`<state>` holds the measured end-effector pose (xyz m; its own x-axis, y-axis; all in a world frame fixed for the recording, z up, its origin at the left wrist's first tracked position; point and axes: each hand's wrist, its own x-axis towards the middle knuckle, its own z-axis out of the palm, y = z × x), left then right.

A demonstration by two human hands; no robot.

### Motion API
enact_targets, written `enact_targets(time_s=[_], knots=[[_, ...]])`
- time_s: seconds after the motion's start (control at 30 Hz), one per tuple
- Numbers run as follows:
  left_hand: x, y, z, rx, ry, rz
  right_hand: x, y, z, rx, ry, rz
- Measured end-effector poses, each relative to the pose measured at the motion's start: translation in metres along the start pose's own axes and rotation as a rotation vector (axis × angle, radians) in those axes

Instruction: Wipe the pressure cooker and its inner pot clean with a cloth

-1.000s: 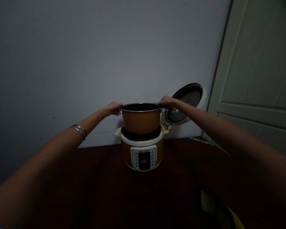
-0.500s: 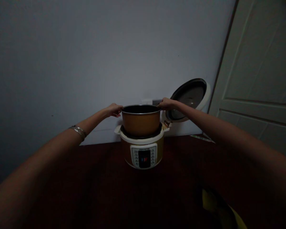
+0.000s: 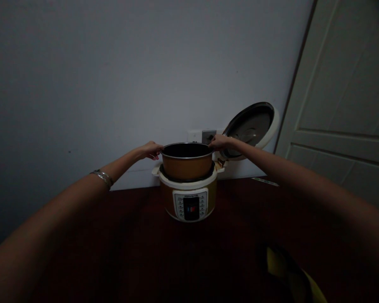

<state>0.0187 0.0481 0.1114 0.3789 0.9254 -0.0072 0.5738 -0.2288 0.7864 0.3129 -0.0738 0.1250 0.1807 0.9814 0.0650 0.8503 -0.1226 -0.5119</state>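
Note:
An orange-brown inner pot (image 3: 186, 167) with a dark inside and a silver rim is partly down in the rice cooker (image 3: 167, 200); its upper part stands above the cooker's opening. My left hand (image 3: 150, 150) pinches the rim on the left side. On the right side, my right hand (image 3: 219, 142) grips the same rim. The cooker has a white front panel (image 3: 191, 206) with buttons and a lit display. Its round lid (image 3: 251, 128) is tipped open to the right, partly behind my right hand and forearm. What the pot holds cannot be made out.
A dark red tabletop (image 3: 139, 248) bears the cooker, close to a pale wall (image 3: 113, 75). Behind the pot is a wall socket (image 3: 208, 136). A panelled door (image 3: 341, 126) stands at the right. Something yellow and black (image 3: 281, 265), too dark to name, lies at the lower right.
Both hands have lowered the inner pot a little, so less of it shows above the cooker. The lid appears tilted slightly differently.

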Motion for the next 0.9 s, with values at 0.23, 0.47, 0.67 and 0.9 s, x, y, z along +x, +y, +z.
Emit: enact_targets(time_s=[0.23, 0.47, 0.67, 0.9], knots=[[-0.008, -0.009, 0.007, 0.078, -0.060, 0.019, 0.004, 0.011, 0.015, -0.062, -0.019, 0.017], [-0.007, -0.020, 0.013, 0.126, -0.118, 0.018, 0.004, 0.016, 0.027, -0.155, -0.029, 0.017], [-0.002, -0.034, 0.017, 0.167, -0.170, -0.009, 0.001, 0.016, 0.038, -0.254, -0.039, -0.025], [-0.003, -0.038, 0.021, 0.207, -0.199, -0.008, 0.004, 0.017, 0.042, -0.375, -0.040, -0.039]])
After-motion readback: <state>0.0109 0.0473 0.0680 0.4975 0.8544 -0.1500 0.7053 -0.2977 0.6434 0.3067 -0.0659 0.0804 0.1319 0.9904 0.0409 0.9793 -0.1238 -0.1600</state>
